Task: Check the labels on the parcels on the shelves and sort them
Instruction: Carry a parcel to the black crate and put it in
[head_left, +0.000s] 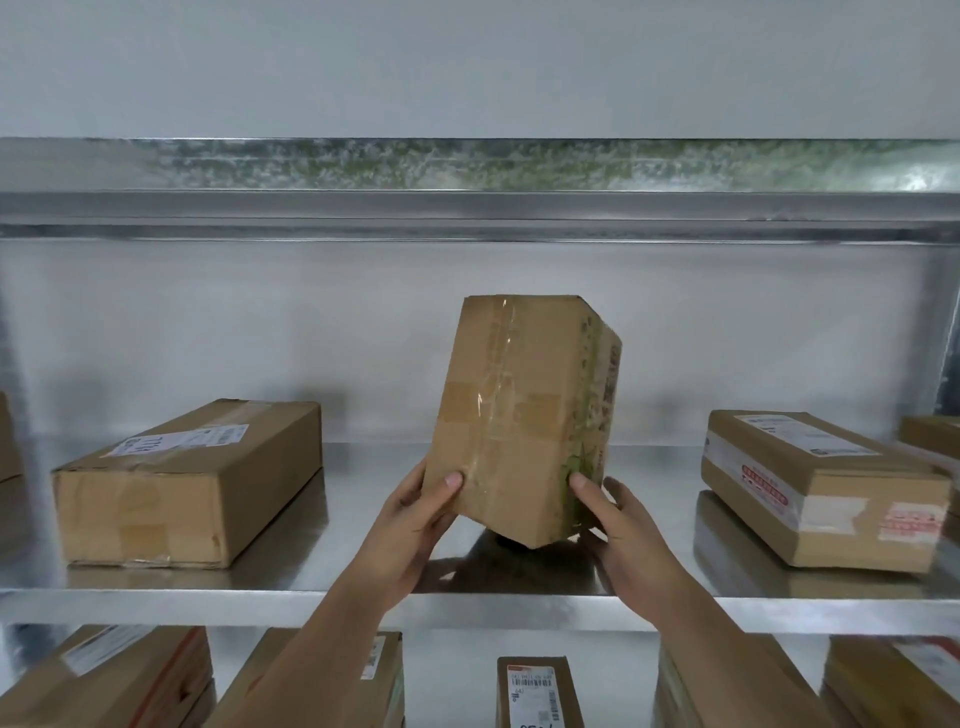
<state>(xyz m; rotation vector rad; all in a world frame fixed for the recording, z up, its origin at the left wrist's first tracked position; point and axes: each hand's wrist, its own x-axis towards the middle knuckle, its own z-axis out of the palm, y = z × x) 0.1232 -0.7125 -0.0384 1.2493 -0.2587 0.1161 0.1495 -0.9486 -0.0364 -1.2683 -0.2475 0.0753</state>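
A plain pale wall (467, 62) rises behind everything.

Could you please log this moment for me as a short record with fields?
held: tall brown cardboard parcel, tilted, gripped at its lower end by left hand and right hand
label on face towards camera: none, only clear tape
surface: galvanised metal shelf
neighbours: flat labelled cardboard box at left; taped labelled cardboard box at right
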